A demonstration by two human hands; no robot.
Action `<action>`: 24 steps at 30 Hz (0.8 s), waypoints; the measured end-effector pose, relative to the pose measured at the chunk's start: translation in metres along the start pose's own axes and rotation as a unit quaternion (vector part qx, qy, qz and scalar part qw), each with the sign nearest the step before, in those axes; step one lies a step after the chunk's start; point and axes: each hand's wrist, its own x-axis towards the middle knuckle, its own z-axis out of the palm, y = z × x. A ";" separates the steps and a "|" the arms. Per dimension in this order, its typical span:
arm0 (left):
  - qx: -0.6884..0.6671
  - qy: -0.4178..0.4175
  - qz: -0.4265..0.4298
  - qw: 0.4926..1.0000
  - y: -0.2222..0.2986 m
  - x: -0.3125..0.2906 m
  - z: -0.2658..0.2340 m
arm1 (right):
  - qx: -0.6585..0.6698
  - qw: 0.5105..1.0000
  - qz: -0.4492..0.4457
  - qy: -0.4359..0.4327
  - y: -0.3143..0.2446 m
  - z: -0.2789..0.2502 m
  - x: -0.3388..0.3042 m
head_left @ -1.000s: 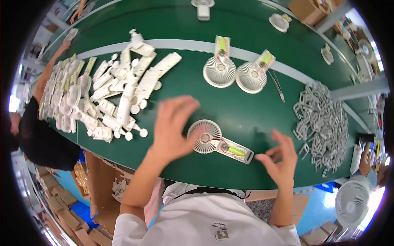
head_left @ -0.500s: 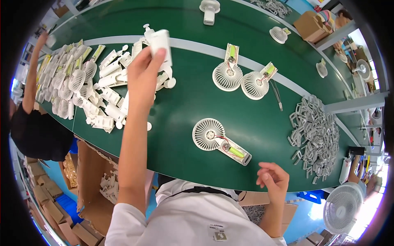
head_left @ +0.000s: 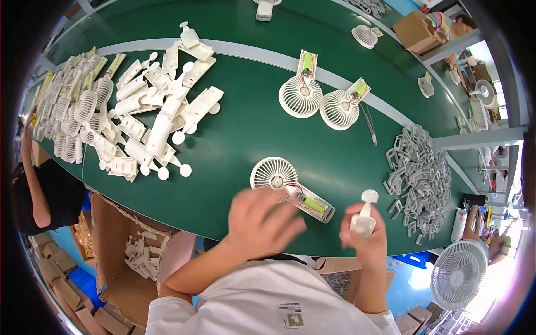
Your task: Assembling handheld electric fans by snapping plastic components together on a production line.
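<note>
A small handheld fan [head_left: 276,177] is laid near the middle of the worktop [head_left: 240,125], close to its near edge, with its handle slanted toward the near right. The lower rim of its round, ribbed cage is hidden behind the left hand [head_left: 265,222], which is blurred; whether the fan is touched by it cannot be told. The left fingers are loosely spread, and nothing can be made out in their grip.

In the open handle, a smooth green cylinder [head_left: 314,205] is seen beside thin red wires [head_left: 289,184], and a grey loop [head_left: 329,214] is fitted at its end. Just beyond that end, a white plastic piece [head_left: 364,223] (glossy, with a round disc on a narrow neck) is held between the thumb and curled fingers of the right hand [head_left: 368,237]; its lower part is partly covered by them.

Toward the worktop's far edge, two more fans [head_left: 321,103] are set side by side, their handles open. Matte grey loops [head_left: 421,181] are heaped near the right edge. To the left, white plastic shells [head_left: 159,125] are piled, many overlapped, beside crowded fans [head_left: 72,111] near the left edge. Another fan [head_left: 264,8] is cut off at the top.
</note>
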 end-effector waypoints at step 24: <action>-0.007 -0.215 0.080 0.973 -0.038 0.010 0.010 | -0.310 0.950 0.028 -0.004 -0.002 0.030 0.063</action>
